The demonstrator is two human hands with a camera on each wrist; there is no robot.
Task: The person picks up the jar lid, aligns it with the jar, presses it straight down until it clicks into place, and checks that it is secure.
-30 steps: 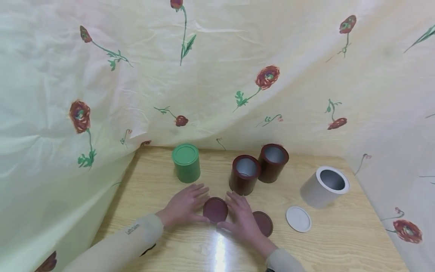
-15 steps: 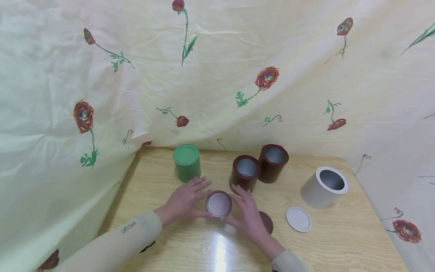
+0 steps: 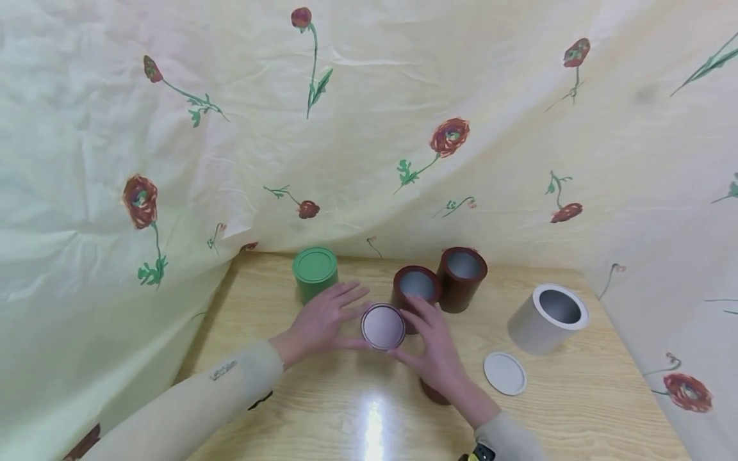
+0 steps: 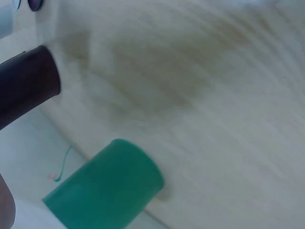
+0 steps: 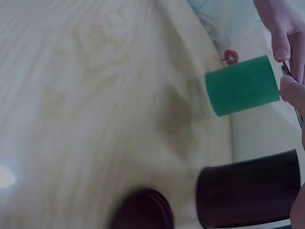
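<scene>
Between my left hand (image 3: 328,320) and right hand (image 3: 429,342), a round maroon lid (image 3: 383,327) is held by its edge, raised off the table. Thumb and fingers of each hand pinch its rim; the right wrist view shows both thumbs at the lid's thin edge. Just behind it stands an uncovered maroon canister (image 3: 417,280), partly hidden by the right hand. Another uncovered maroon canister (image 3: 461,288) stands behind that one, to the right. Under the right forearm a second maroon lid (image 3: 434,392) lies mostly covered on the table.
A green canister (image 3: 316,272) with its lid on stands behind the left hand. To the right are an uncovered white canister (image 3: 533,330) and a white lid (image 3: 505,373) lying flat. Floral cloth (image 3: 357,147) hangs behind and beside the wooden table (image 3: 582,403).
Both hands have closed in on the maroon lid, pinched it and lifted it off the table. They have carried it forward and slightly right, towards the nearer maroon canister.
</scene>
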